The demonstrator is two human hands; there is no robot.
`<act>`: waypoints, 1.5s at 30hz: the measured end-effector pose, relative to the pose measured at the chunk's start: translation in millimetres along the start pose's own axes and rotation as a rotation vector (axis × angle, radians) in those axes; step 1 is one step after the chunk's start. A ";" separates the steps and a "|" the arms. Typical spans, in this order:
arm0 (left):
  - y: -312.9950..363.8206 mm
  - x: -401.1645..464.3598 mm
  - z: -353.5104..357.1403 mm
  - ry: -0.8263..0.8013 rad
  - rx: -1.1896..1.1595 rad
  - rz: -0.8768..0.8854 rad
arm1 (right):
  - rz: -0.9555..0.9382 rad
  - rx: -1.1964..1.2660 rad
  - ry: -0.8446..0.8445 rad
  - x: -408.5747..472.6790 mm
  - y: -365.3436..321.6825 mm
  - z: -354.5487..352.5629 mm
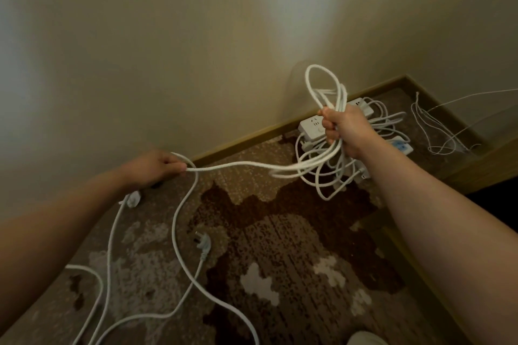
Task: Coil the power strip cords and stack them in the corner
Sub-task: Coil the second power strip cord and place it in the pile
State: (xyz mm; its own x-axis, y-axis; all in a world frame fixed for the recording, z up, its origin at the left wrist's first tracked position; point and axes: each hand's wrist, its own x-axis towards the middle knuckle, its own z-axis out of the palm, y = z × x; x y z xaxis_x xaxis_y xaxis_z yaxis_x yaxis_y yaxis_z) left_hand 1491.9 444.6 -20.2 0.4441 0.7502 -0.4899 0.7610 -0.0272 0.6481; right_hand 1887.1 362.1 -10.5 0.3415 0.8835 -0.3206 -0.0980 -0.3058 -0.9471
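Observation:
My right hand (340, 127) grips a bundle of white cord loops (319, 87), held up above the corner. From the bundle a single white cord (238, 166) runs left to my left hand (157, 166), which pinches it between thumb and fingers. Below that hand the cord drops and trails across the carpet toward the bottom edge. A white plug (204, 244) lies on the carpet in the middle. Behind my right hand, a pile of white power strips (309, 126) with coiled cords sits in the corner by the wall.
A wooden baseboard (246, 138) lines the wall. Thin white wires (431, 126) hang at the right over a wooden ledge. A small white object (133, 199) lies under my left wrist. More white cord loops over the patterned brown carpet (280, 246) at lower left.

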 end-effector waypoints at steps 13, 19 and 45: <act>80.0 8.4 40.8 -0.080 0.313 0.321 | -0.106 -0.687 -0.064 -14.2 -4.1 32.7; 31.3 7.0 24.7 -0.033 0.255 0.141 | -0.188 -1.026 0.044 1.0 -5.6 6.6; 155.5 19.6 94.0 0.219 0.118 0.333 | 0.068 -0.446 -0.344 -23.1 7.6 45.8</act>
State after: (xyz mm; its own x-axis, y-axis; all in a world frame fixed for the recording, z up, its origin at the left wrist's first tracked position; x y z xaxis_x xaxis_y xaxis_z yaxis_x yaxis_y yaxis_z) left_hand 1663.4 393.0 16.2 0.5735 0.8102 -0.1209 0.6478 -0.3582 0.6724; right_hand 1835.6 355.6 -11.1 0.0171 0.8985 -0.4386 0.3204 -0.4205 -0.8488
